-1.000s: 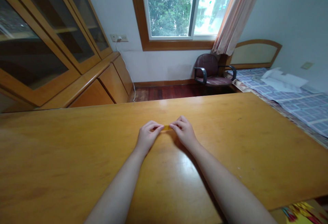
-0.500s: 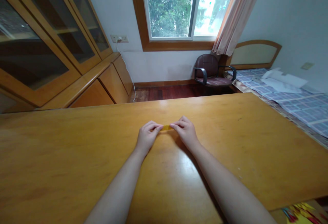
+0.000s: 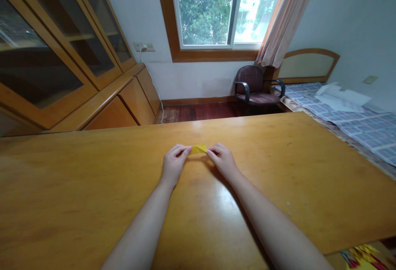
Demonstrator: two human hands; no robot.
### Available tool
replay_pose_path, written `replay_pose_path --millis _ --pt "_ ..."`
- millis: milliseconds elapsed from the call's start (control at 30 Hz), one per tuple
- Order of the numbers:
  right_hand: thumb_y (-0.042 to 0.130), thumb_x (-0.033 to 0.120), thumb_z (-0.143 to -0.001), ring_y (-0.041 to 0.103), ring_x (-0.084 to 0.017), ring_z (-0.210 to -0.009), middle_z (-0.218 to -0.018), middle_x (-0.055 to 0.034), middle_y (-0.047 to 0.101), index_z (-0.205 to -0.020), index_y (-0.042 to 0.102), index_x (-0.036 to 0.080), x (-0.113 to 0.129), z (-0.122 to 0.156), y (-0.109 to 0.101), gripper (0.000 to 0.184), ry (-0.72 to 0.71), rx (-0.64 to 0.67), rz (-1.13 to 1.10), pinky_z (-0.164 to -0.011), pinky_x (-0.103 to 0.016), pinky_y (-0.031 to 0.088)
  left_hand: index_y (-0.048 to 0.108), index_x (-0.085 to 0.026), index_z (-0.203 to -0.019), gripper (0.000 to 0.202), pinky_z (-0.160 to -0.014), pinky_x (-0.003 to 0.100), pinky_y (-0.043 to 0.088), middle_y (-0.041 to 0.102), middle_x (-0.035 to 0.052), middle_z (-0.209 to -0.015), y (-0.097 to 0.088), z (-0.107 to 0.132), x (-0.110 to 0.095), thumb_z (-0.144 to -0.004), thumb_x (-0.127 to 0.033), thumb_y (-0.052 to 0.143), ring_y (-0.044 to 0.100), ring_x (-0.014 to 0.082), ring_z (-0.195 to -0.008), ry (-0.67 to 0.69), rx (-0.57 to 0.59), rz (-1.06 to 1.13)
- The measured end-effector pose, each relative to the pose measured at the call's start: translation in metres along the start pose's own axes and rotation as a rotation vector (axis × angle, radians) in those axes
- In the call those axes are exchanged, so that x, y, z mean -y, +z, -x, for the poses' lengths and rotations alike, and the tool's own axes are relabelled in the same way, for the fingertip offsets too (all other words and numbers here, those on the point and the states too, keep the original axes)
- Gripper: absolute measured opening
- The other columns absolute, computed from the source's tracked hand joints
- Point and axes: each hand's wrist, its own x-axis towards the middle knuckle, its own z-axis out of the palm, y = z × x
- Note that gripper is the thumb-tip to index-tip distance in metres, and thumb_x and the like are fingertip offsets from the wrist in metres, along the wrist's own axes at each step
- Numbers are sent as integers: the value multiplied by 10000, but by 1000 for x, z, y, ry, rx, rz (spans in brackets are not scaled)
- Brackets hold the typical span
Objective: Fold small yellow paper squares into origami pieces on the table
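A small folded piece of yellow paper (image 3: 198, 149) is held just above the wooden table (image 3: 93, 187), between my two hands. My left hand (image 3: 175, 163) pinches its left end between thumb and fingers. At the right end, the thumb and fingertips of my right hand (image 3: 223, 159) are closed on the paper's edge. Slanting creases cross the yellow surface, and its upper edge looks uneven. My fingertips cover both ends.
Below the table's right front corner lie several yellow and red pieces (image 3: 365, 257). A brown armchair (image 3: 252, 86) stands beyond the far edge, near a bed (image 3: 349, 113) with white sheets on it. A glass-doored cabinet (image 3: 62, 105) lines the left.
The yellow paper shows more of its face now, where it was a narrow strip before. My left hand has shifted slightly left, so the hands are a little farther apart.
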Motion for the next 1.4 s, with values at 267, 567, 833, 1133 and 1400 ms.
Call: replay_pose_path --millis 267,567,833,1133,1400 --pt "675 327 -833 602 -168 -697 -765 -39 680 -814 695 180 1 2 2 149 85 3 -59 -669 -289 466 738 -180 -846 209 -758 260 466 672 29 -835 -1 -1 -2 -859 -358 627 609 166 -815 -36 -47 15" --pt "669 307 -837 600 -156 -701 -806 -33 669 -895 698 180 2 1 4 142 88 70 -156 -685 -278 471 758 -189 -875 226 -797 274 479 692 40 -872 0 0 0 -862 -378 635 623 174 -850 -1 18 47" --pt "635 337 -863 550 -157 -706 -745 -14 614 -792 684 183 5 0 0 177 10 59 -132 -668 -267 418 754 -198 -921 230 -862 292 475 697 55 -928 1 1 -1 -892 -369 604 632 186 -903 34 131 55" --pt "658 368 -829 540 -133 -641 -704 7 613 -817 662 170 4 5 5 199 137 177 -283 -612 -248 426 576 -170 -1262 517 -797 314 502 715 77 -949 4 -1 12 -908 -536 484 662 206 -876 -268 299 199" --pt "686 392 -807 577 -128 -621 -712 9 648 -866 647 170 0 8 5 233 212 249 -459 -598 -243 439 506 -165 -1303 604 -713 263 482 688 48 -874 -1 -1 8 -789 -423 691 641 169 -790 -355 301 454"
